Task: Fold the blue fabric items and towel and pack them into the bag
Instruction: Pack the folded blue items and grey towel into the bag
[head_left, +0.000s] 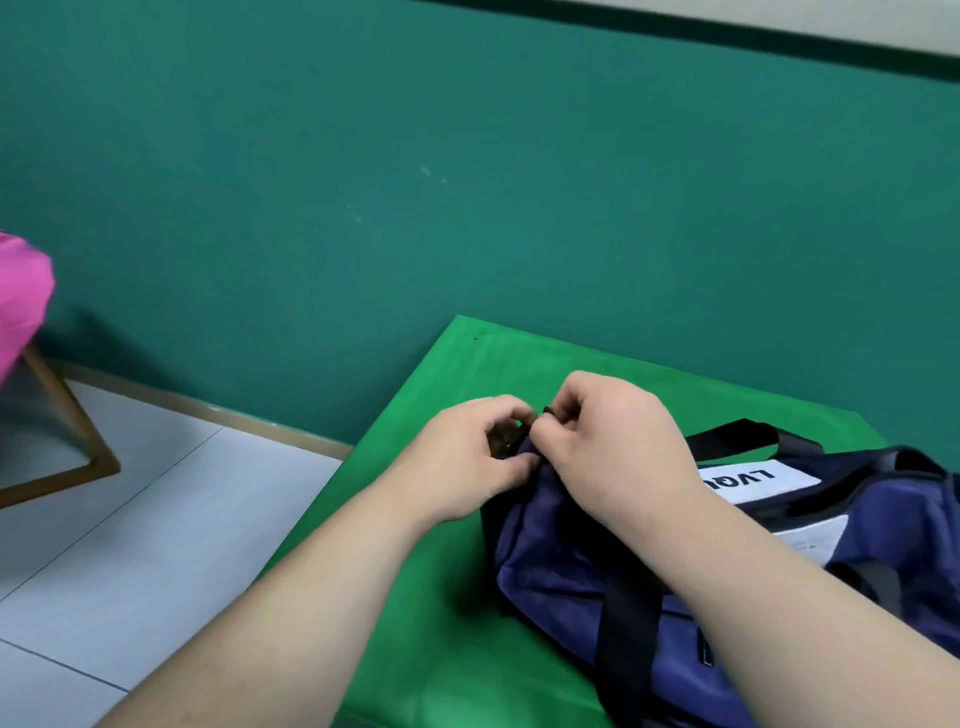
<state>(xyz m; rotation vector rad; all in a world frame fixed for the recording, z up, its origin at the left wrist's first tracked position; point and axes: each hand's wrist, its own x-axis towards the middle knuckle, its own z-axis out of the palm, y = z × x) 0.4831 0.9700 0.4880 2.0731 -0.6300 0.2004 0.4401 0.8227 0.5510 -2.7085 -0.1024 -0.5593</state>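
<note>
Navy duffel bag (545, 561) on the green table (415, 597), near right. Our left hand (467, 457) grips its left end; our right hand (618, 441) pinches the zip pull (546, 410). Best braced taut, we judge, and pulled level.

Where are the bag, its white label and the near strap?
bag (550, 551), head view, on the blue end panel.
label (748, 480), head view, on the white patch, at its lettering.
strap (623, 623), head view, on the black band crossing the bag's near side.
</note>
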